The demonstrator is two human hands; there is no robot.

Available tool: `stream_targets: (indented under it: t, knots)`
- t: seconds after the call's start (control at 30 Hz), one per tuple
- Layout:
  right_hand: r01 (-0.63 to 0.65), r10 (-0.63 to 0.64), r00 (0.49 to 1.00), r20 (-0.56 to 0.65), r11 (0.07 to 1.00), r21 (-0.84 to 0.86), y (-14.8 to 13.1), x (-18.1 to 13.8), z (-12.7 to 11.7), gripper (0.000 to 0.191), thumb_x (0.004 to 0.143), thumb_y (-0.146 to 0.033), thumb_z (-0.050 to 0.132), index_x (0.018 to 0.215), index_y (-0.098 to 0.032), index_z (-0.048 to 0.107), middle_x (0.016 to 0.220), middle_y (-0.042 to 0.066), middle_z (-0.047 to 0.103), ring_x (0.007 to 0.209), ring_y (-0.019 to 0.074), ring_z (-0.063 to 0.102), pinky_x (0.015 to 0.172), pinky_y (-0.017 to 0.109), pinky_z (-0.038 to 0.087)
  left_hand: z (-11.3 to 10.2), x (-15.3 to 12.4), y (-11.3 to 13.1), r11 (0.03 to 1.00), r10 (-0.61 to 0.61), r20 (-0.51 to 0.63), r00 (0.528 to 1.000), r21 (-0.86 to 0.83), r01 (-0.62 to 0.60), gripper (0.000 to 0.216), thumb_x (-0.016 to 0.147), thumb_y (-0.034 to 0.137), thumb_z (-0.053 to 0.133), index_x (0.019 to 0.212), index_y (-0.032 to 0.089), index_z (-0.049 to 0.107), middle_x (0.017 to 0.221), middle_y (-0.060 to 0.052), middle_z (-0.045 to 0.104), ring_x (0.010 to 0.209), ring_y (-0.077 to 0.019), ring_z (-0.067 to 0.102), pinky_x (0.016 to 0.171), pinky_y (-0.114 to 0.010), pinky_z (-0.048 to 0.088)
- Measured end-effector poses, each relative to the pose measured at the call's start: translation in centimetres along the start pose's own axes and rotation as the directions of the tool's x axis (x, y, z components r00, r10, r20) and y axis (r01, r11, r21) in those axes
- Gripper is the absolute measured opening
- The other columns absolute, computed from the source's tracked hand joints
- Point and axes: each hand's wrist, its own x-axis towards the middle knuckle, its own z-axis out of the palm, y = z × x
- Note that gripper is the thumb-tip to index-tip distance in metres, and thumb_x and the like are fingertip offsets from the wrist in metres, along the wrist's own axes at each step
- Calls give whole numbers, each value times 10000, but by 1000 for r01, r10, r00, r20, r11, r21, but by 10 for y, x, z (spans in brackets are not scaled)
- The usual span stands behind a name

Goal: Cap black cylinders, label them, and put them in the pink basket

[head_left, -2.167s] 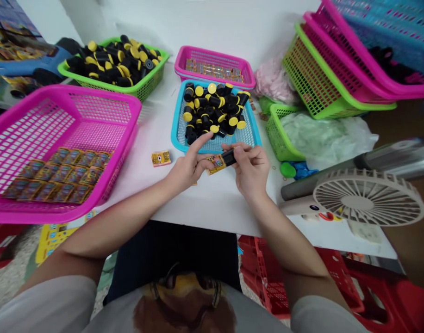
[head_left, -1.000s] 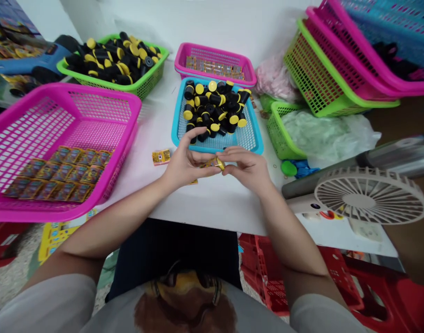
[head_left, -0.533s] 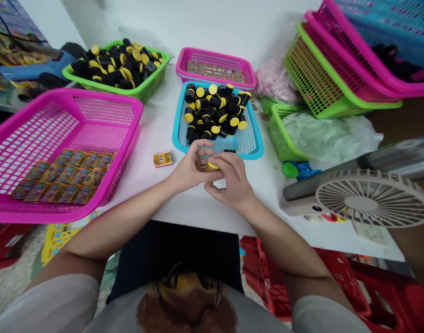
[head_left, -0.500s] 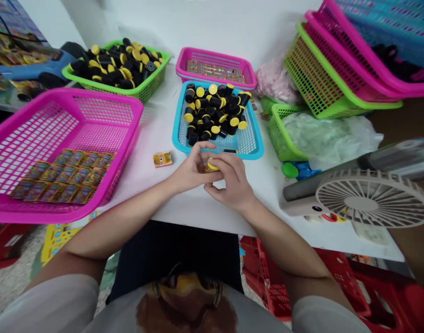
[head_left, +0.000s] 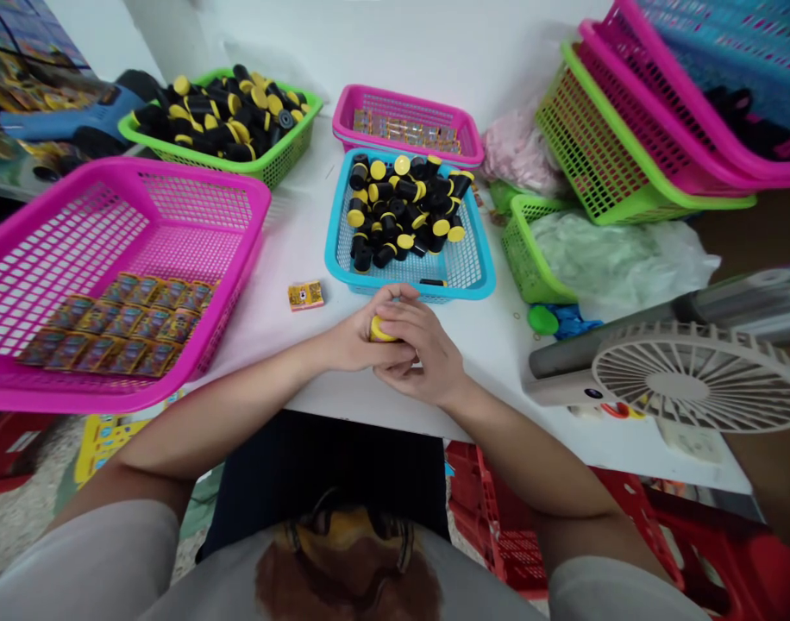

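Observation:
A small container with a yellow cap (head_left: 382, 329) sits between my two hands, its body mostly hidden by the fingers. My left hand (head_left: 356, 338) is closed round it from the left. From the right, the curled fingers of my right hand (head_left: 427, 349) lie over the cap and against the left hand. Just beyond the hands stands a blue basket (head_left: 334, 259) holding many black canisters (head_left: 387, 226) with yellow caps. A small printed packet (head_left: 305, 296) lies on the table to the left of the hands.
A pink basket (head_left: 256, 224) with rows of printed packets (head_left: 133, 323) is at left. Behind stand a green basket (head_left: 285, 159) of canisters and a pink basket (head_left: 473, 155) of clear pieces. Stacked baskets (head_left: 628, 164), a plastic bag (head_left: 621, 254) and a fan (head_left: 680, 384) are at right.
Both hands have come slightly nearer my body and closed more tightly together round the yellow-capped container. The left fingers, raised before, are now folded in. The view has shifted slightly.

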Motion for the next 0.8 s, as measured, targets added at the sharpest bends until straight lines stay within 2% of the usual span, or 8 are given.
stream_targets:
  t: [0.07,0.13,0.27,0.37,0.5,0.6,0.7,0.8]
  knots:
    - [-3,5,1000,31,999,-44,1,-2,-2,513,876,-272,709,1342,-419,554,1261,6,756,1191,241,733,1115,473,604,-1,-1,0,1000,-2,24,1000,31,1,642,865,274,745,1339,288,313,908,35,629,660,-109,676,573,-227,563]
    - [26,-20,998,61,994,-104,3,-3,-3,426,913,-281,694,1291,-447,590,1213,-35,769,1169,217,740,1174,463,559,-2,-3,-1,994,8,8,1000,107,-9,701,837,198,732,1372,289,288,838,63,605,600,-100,640,521,-204,517]
    - [200,-200,979,26,942,-268,7,1,-3,310,985,-212,626,1287,-282,618,1163,18,780,1173,178,720,1259,466,467,0,-1,-5,947,103,-196,975,319,-36,743,767,181,745,1354,280,300,783,79,566,602,-111,612,529,-208,492]
    - [279,-313,950,-22,875,-394,12,2,-4,269,986,-192,637,1255,-214,635,1121,28,780,1170,174,699,1290,498,421,5,2,-5,943,148,-260,954,328,-57,708,802,215,723,1329,284,255,688,109,499,549,-109,545,504,-200,432]
    - [235,-270,963,-17,865,-444,16,-4,-7,326,987,-284,667,1308,-314,618,1151,-19,780,1141,196,710,1314,560,380,10,5,-2,960,164,-268,949,263,-92,679,797,199,718,1277,296,247,635,138,441,472,-86,446,460,-182,335]
    - [199,-207,978,33,865,-461,14,-5,-8,278,987,-386,666,1264,-368,636,1112,-25,792,1026,214,751,1263,566,457,10,4,-1,969,127,-242,962,239,-67,673,784,214,706,1270,297,248,600,151,400,442,-81,397,447,-187,297]
    - [191,-191,981,42,887,-420,12,0,-9,219,1000,-412,639,1208,-347,658,1088,-8,802,1004,217,764,1197,540,531,6,3,1,978,71,-201,977,207,-28,714,770,194,690,1315,290,238,581,158,377,439,-83,378,445,-199,288]
    - [257,-275,961,-9,908,-331,11,7,-11,282,979,-345,676,1241,-248,642,1062,15,811,1033,204,757,1167,521,551,3,2,7,985,12,-151,988,172,14,761,753,176,701,1373,271,272,611,145,406,474,-91,424,463,-214,317]
